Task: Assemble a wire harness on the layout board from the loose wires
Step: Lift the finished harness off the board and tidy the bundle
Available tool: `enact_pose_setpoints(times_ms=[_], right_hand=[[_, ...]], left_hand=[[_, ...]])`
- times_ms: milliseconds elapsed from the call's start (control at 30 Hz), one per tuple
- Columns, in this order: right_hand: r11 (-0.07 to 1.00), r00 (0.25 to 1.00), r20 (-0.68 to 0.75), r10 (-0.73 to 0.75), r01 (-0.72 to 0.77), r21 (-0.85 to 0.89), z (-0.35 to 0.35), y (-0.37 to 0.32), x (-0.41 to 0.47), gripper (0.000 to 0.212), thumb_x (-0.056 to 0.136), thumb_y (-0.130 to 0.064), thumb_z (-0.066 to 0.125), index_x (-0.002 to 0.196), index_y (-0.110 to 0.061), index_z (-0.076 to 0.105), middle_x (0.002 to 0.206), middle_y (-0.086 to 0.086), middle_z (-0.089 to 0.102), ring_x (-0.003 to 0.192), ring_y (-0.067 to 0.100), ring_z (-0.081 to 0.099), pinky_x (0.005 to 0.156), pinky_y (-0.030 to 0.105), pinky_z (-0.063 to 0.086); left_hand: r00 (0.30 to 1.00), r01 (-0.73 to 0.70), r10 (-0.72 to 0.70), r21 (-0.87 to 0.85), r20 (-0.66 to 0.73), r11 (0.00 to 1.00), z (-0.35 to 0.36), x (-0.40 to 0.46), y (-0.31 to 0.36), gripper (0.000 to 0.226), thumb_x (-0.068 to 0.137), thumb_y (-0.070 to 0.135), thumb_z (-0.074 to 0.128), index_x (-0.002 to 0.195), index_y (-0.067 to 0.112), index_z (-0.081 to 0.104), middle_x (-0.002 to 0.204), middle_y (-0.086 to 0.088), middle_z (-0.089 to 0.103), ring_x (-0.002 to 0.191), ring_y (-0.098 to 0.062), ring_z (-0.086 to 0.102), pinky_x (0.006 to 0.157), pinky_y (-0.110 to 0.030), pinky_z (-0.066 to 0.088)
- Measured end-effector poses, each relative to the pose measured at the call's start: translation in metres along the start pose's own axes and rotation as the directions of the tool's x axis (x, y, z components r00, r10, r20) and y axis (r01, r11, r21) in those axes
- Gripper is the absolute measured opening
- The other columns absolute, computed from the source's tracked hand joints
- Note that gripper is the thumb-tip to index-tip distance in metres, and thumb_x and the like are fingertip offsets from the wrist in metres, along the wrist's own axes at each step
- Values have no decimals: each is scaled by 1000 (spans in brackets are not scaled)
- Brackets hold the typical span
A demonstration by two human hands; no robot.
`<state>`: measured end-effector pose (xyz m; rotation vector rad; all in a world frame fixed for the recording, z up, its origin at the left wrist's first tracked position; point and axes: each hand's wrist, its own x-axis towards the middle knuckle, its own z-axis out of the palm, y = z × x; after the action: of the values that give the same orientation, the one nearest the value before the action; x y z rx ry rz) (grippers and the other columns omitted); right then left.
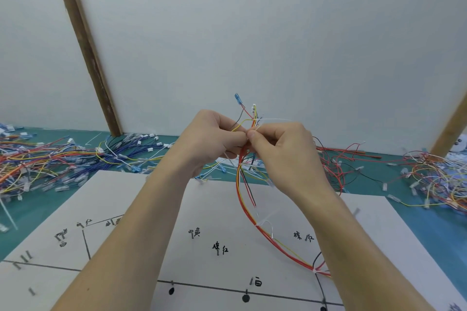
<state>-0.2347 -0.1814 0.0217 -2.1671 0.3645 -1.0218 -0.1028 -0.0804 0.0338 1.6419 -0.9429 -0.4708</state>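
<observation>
Both hands hold the wire bundle (249,156) above the layout board (141,209). The left hand (214,137) and right hand (278,145) pinch it together where a white cable tie (274,120) projects. Below the pinch, three ties already bind the bundle. Judged well advanced; loose wires (50,159) remain on both sides.

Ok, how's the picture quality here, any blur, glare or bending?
Head view: even, soft light, no glare; the wooden post leans from wide-angle distortion; the wire piles at the edges look smeared, while both hands, left hand and right hand, and the layout board markings stay fairly sharp.
</observation>
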Motion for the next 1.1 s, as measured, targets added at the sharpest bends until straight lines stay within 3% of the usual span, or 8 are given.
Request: enact_pose_setpoints(times_ms=[233,367,467,567,767,900,1000,1100], right_hand=[[1000,999,-29,-29,29,-1,0,3,2,32,97,-25,63,74,-5,72,67,17,64,72,33,56,62,44,50],[907,964,-100,246,-193,374,-4,1,6,23,97,-18,64,81,-13,79,75,6,77,75,24,76,70,44,65],[771,926,-24,377,-300,561,-9,0,7,20,99,-12,62,86,-9,77,83,9,79,77,22,78,62,33,64],[717,901,9,433,-351,602,-10,1,6,17,100,-13,61,91,-8,75,85,9,79,78,20,78,65,32,65],[791,923,9,386,-336,511,-9,5,6,18,98,-14,64,87,-15,77,82,4,80,81,19,78,71,28,64],[823,919,27,392,-364,435,-9,10,8,12,94,-11,67,92,-13,79,87,-11,79,86,17,77,79,35,65],[844,912,78,403,-403,353,-15,12,7,9,91,-18,72,97,-15,79,94,-9,77,76,7,73,67,26,62],[887,893,146,426,-444,128,-22,16,6,18,90,-27,74,81,-12,77,73,4,74,57,7,63,58,27,60]], left_hand=[[996,-49,50,14,-70,999,7,1,0,13,86,1,70,86,6,82,77,-16,78,70,-22,69,78,-40,60],[998,-55,53,-51,-44,997,3,2,1,10,92,15,76,96,7,80,84,-15,79,73,-19,73,75,-35,59],[993,77,-73,-37,95,996,-4,0,1,26,95,34,73,95,9,80,88,-12,80,75,-19,76,69,-30,61],[948,168,-149,-46,282,985,-7,-3,2,26,96,34,73,93,10,82,93,-14,80,79,-21,77,67,-29,62],[915,236,-170,-144,367,961,-7,-4,2,15,94,23,75,97,11,83,100,-12,80,82,-21,78,63,-27,62],[923,263,-203,-149,327,953,-1,0,-4,9,93,16,75,93,11,82,100,-14,80,87,-25,79,66,-29,64],[929,293,-243,-152,279,944,0,2,-6,11,91,17,75,87,11,83,100,-17,79,85,-25,79,60,-27,62],[934,314,-275,-157,226,936,-4,3,-9,11,91,14,74,88,6,81,97,-18,79,78,-23,79,56,-26,61]])
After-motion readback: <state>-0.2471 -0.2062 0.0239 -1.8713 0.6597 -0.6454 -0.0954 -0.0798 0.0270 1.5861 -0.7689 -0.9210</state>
